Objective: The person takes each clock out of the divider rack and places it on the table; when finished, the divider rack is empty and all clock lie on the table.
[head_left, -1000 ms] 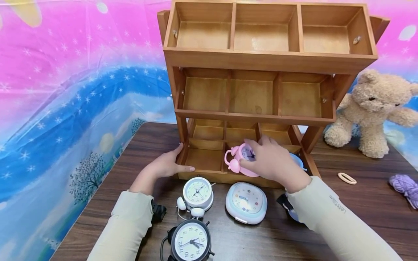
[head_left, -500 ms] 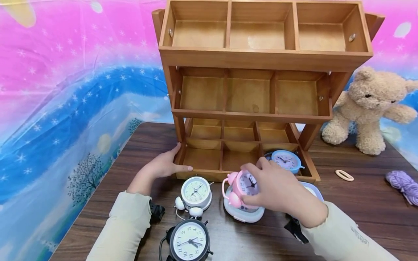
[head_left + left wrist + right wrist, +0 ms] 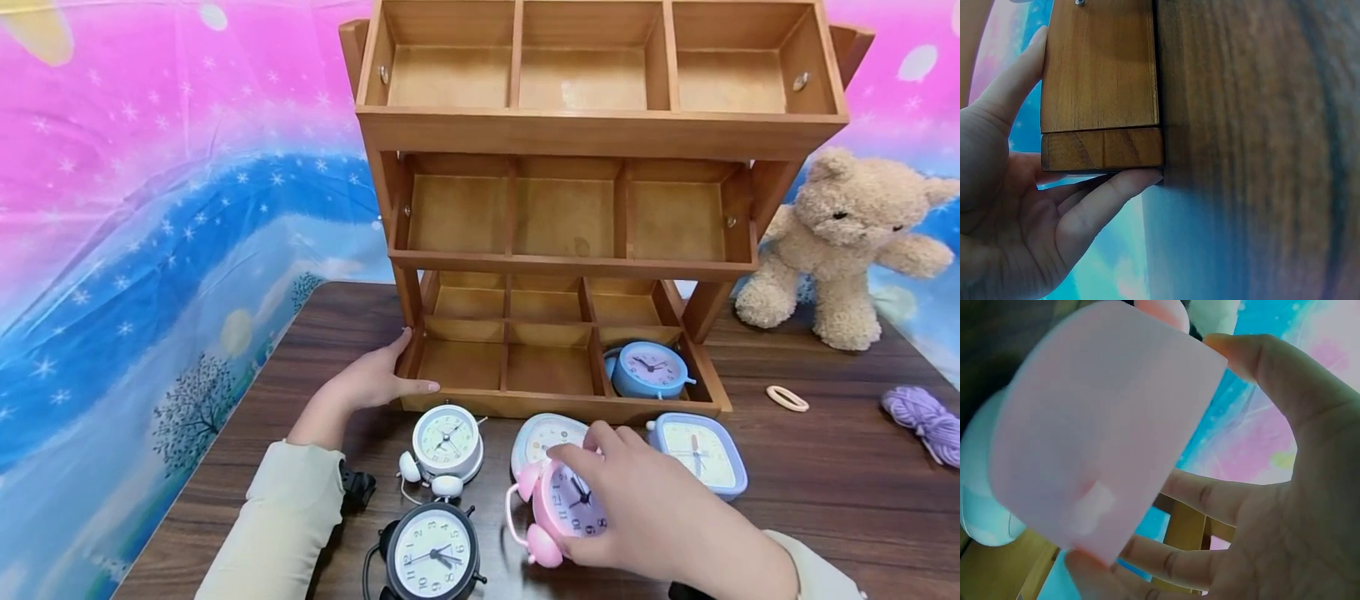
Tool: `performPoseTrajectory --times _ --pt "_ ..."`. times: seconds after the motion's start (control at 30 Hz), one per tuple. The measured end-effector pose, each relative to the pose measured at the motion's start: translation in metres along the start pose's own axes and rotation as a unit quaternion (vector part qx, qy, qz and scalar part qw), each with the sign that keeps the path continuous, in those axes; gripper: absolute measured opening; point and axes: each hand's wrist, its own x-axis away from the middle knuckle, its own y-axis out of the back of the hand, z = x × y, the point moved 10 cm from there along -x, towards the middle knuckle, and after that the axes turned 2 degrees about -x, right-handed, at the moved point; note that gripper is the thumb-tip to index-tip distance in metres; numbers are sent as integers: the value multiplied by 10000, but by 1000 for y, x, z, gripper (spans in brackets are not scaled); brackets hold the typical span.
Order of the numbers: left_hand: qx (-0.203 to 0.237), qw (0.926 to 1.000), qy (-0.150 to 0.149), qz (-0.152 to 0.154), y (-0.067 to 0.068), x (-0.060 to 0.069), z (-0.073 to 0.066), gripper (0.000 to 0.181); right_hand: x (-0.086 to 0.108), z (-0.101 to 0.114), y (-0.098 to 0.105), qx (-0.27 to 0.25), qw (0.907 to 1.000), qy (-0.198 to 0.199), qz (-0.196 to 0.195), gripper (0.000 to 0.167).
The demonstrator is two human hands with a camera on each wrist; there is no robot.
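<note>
My right hand (image 3: 637, 504) holds a pink twin-bell alarm clock (image 3: 558, 504) above the table, thumb on one side and fingers on the other. In the right wrist view its smooth pink back (image 3: 1104, 425) faces the camera. Partly behind it lies a rounded pale-blue and white clock (image 3: 536, 437). My left hand (image 3: 367, 379) holds the front left corner of the wooden shelf (image 3: 525, 406); the left wrist view shows its fingers (image 3: 1110, 206) against the wood. A blue alarm clock (image 3: 648, 371) sits in the lowest tier's right front compartment.
A white twin-bell clock (image 3: 446, 442) and a black one (image 3: 433, 554) lie face up at left front. A lavender square clock (image 3: 701, 454) lies at right. Beyond are a wooden ring (image 3: 787, 398), purple yarn (image 3: 922, 421) and a teddy bear (image 3: 847, 242).
My right hand has lifted the pink alarm clock out of the middle front compartment and brought it toward me, over the table. The left hand stays at the shelf corner.
</note>
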Motion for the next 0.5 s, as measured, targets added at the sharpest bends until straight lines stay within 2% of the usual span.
performPoseTrajectory --times 0.07,0.2,0.33,0.5 --pt "-9 10000 1 1 0 0 0 104 5 2 -5 -35 9999 16 136 63" --pt "-19 10000 15 10 -1 -1 1 104 12 1 -18 -274 9973 -125 672 62" --pt "-18 10000 16 27 -2 -1 1 104 15 0 -33 -514 9909 -277 1211 69" --pt "-35 10000 14 35 -2 -1 2 104 16 5 -44 -409 9898 -18 1363 77"
